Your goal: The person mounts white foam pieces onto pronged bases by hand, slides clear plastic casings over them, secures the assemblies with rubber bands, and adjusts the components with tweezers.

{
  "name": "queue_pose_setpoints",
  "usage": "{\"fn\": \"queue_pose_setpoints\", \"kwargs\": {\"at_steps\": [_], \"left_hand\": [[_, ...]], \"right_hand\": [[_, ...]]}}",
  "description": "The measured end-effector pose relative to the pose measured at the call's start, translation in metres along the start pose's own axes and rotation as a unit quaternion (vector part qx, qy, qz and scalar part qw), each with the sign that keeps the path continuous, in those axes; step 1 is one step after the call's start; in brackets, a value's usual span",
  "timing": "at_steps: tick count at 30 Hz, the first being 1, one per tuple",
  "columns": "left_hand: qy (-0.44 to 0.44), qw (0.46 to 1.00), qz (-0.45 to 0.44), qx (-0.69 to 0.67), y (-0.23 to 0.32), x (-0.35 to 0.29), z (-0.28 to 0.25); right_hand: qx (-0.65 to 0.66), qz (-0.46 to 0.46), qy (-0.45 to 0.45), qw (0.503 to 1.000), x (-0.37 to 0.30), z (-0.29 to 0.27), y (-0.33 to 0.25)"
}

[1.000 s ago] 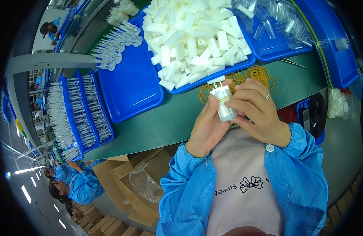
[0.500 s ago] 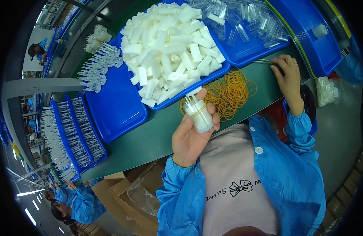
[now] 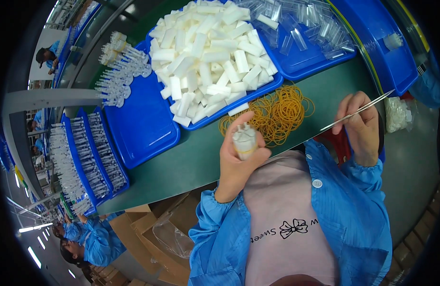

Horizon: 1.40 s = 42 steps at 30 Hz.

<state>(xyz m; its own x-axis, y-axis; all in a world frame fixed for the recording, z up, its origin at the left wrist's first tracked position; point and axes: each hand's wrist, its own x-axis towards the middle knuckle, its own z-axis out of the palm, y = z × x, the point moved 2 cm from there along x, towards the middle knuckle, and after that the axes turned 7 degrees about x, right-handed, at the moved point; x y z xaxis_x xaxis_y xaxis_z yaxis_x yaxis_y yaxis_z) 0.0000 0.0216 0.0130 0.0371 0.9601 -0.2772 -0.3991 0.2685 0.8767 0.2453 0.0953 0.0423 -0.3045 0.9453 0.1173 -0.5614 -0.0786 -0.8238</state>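
Observation:
My left hand [image 3: 235, 164] is closed around a banded bundle of white and clear tubes [image 3: 245, 145], held upright just in front of the rubber bands. A yellowish rubber band circles the bundle, and thin white tips stick out of its top. Off to the right, my right hand [image 3: 364, 125] grips a pair of long metal tweezers [image 3: 379, 98], which lie slantwise across the fingers. Between the hands, at the table's near edge, sits a tangled pile of tan rubber bands [image 3: 289, 112]. One white cylinder [image 3: 238, 109] lies just beyond my left fingertips.
A blue tray heaped with white cylinders [image 3: 215, 57] stands ahead. Clear plastic tubes [image 3: 310, 28] fill another tray to its right. Leftward are a blue tray [image 3: 143, 128], banded white bundles [image 3: 119, 71] and racks of thin white parts [image 3: 86, 162]. Cardboard boxes [image 3: 148, 229] stand below the table.
My right hand has lifted the tweezers off the table and drawn them nearer. My left hand has turned the bundle more upright, its fingers now wrapped further round it.

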Motion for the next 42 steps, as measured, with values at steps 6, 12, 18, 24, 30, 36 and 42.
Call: {"fn": "queue_pose_setpoints", "kwargs": {"at_steps": [6,12,18,24,30,36,42], "left_hand": [[-0.008,0.984,0.037,0.175,0.004,0.002,0.013],[-0.007,0.984,0.034,0.177,-0.002,0.003,0.009],[-0.013,0.984,0.042,0.175,-0.003,0.003,0.010],[-0.043,0.992,0.012,0.122,-0.002,0.002,0.011],[-0.028,0.995,-0.081,0.053,-0.004,-0.001,0.011],[-0.052,0.996,-0.062,0.033,-0.008,-0.001,0.009],[-0.066,0.994,-0.085,0.024,-0.003,0.000,0.010]], "right_hand": [[-0.114,-0.069,-0.057,0.989,0.019,0.059,0.026],[-0.165,-0.022,-0.031,0.986,0.028,0.077,0.042],[-0.138,0.022,-0.051,0.989,0.027,0.076,0.054],[-0.149,0.046,-0.056,0.986,0.026,0.077,0.055],[-0.293,-0.089,-0.089,0.948,0.022,0.082,0.051],[-0.252,-0.090,-0.077,0.960,0.024,0.078,0.058],[-0.091,0.042,-0.047,0.994,0.033,0.068,0.056]]}}
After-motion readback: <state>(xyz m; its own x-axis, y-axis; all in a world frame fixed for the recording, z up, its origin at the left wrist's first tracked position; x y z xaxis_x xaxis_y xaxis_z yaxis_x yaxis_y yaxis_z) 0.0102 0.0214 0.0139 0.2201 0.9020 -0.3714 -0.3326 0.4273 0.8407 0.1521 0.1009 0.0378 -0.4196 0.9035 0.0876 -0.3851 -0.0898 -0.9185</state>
